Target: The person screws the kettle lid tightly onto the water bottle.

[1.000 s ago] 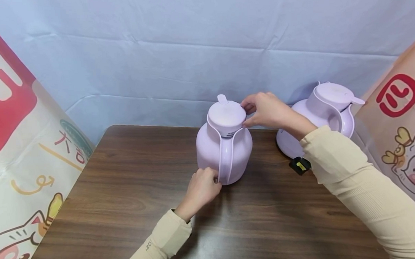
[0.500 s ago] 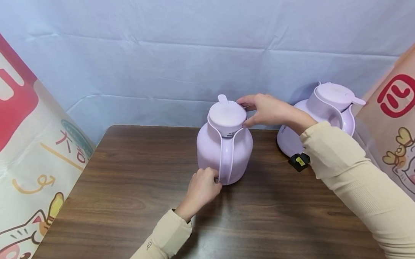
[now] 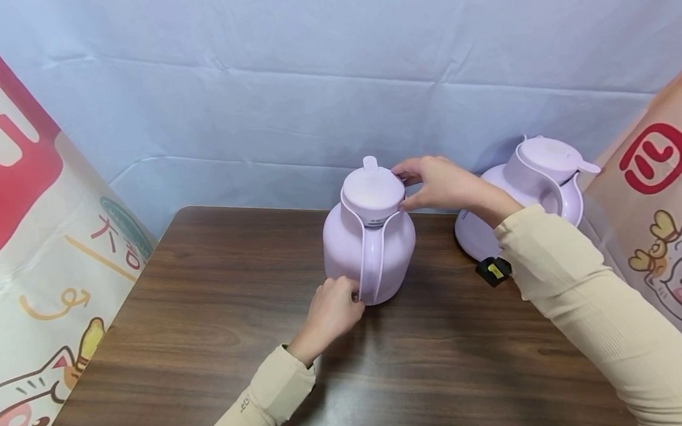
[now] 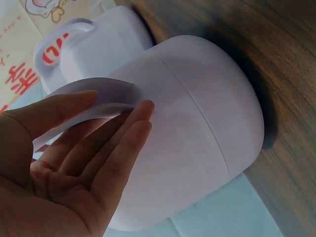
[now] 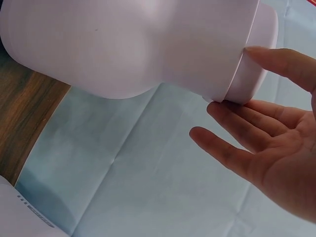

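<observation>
A lilac thermos jug (image 3: 339,241) stands upright on the table, its handle toward me. My left hand (image 3: 334,304) holds the lower end of the handle (image 3: 372,259); in the left wrist view the thumb lies along the handle (image 4: 106,86) and the fingers pass through beneath it. My right hand (image 3: 438,183) pinches the round lid (image 3: 373,188) from its right side. The right wrist view shows the thumb at the lid's edge (image 5: 254,79) and fingers under its far side, with the little finger held away. A small tab (image 3: 370,164) points from the lid toward the wall.
A second lilac jug (image 3: 548,159) stands at the back right, partly behind the right forearm. A black wrist device with a yellow mark (image 3: 494,271) is by the right sleeve. Pale blue cloth (image 3: 269,102) hangs behind the wooden table (image 3: 220,292).
The lid has turned slightly, its tab swinging a little to the right. My right fingers have shifted slightly on the lid, while my left hand and the jug body keep their place.
</observation>
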### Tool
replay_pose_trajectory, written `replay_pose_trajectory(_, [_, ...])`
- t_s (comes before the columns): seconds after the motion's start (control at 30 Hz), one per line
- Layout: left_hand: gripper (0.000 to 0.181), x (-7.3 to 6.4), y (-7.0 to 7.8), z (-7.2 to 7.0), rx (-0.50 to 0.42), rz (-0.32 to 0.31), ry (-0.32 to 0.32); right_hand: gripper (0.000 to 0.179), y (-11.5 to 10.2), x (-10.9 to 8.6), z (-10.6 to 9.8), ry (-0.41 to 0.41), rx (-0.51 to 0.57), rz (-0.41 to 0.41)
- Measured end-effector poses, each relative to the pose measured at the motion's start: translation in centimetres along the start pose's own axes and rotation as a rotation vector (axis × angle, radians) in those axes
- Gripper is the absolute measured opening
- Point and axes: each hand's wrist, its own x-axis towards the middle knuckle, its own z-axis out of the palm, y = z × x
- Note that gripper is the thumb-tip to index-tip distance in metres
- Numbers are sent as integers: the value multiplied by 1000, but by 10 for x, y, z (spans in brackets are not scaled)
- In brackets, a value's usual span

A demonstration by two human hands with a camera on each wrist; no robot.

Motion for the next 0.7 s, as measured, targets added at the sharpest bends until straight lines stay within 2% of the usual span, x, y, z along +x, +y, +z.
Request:
replay_pose_trajectory(0.47, [35,0,0,0,-3,-5,3,46,-9,-6,4,100,-62,15])
replay_pose_trajectory(0.7, [33,0,0,0,-6,-1,4,43,-10,-6,5,119,-84,23])
